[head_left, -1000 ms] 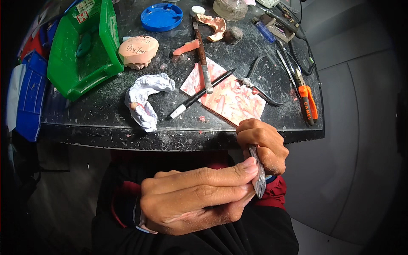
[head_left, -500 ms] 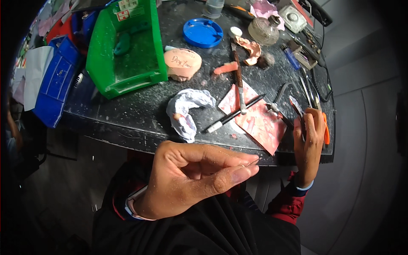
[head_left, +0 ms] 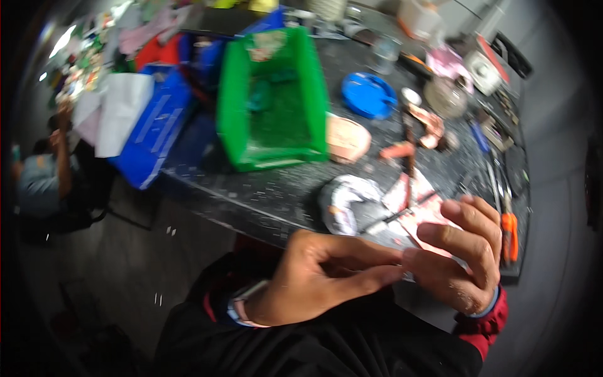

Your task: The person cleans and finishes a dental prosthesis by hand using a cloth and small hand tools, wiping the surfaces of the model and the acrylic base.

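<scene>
My left hand (head_left: 339,276) is closed in a pinch in front of the bench edge. The thin piece of metal wire that showed at its fingertips before is too blurred to see now. My right hand (head_left: 461,257) has its thumb tip against the left fingertips, its other fingers bent and apart. Beyond the hands lie a white horseshoe-shaped plaster dental cast (head_left: 342,201), a black pen (head_left: 389,221) and a pink wax sheet (head_left: 419,213). A wooden-handled wax knife (head_left: 409,160) rests across the sheet. Orange-handled pliers (head_left: 509,239) lie right of my right hand.
On the dark bench (head_left: 251,198) stands a green bin (head_left: 232,125), with a blue bin (head_left: 147,125) left of it. Farther back are a pink cast (head_left: 348,138), a blue lid (head_left: 369,95) and a glass spirit burner (head_left: 446,97). A person (head_left: 47,179) sits at far left.
My right hand has left the tools at the right and come to my left fingertips. The view has shifted, so the bench things appear farther right and lower. The left hand keeps its pinch.
</scene>
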### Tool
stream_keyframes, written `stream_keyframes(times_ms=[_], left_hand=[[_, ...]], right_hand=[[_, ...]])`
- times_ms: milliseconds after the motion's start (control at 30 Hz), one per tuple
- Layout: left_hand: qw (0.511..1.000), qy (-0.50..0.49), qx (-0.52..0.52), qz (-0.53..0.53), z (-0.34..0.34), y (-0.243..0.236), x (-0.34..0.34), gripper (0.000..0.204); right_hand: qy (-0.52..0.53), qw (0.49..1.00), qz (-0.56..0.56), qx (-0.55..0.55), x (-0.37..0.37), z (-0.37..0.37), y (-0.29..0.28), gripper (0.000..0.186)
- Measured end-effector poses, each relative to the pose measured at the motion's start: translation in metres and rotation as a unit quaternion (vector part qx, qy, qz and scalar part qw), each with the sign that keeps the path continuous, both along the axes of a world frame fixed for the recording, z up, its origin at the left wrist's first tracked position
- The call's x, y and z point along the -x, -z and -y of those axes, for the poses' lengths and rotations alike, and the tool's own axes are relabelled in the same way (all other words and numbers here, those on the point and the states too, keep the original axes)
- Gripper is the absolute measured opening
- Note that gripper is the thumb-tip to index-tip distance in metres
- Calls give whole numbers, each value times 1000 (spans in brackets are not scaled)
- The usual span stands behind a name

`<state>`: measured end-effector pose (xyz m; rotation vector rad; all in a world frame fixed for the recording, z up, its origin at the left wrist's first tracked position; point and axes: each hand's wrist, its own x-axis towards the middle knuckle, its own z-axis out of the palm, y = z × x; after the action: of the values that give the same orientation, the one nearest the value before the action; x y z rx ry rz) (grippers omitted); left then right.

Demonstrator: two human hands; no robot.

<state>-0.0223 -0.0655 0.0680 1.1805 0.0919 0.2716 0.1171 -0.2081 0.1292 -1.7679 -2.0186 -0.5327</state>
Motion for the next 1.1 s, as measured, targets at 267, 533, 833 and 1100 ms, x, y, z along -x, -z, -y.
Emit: stream_keyframes(times_ms=[267, 533, 833, 1100], left_hand=[[945, -189, -268, 9, -32, -15, 22, 40], [871, -112, -478, -10, -33, 15, 2, 99], [863, -96, -496, 18, -36, 14, 4, 65], [926, -95, -364, 5, -40, 13, -13, 84]], right_hand=[[9, 993, -119, -5, -14, -45, 19, 18], [-1, 980, -197, 21, -26, -42, 28, 18], [20, 956, -289, 46, -15, -45, 34, 6], [65, 956, -287, -23, -25, -34, 54, 9]])
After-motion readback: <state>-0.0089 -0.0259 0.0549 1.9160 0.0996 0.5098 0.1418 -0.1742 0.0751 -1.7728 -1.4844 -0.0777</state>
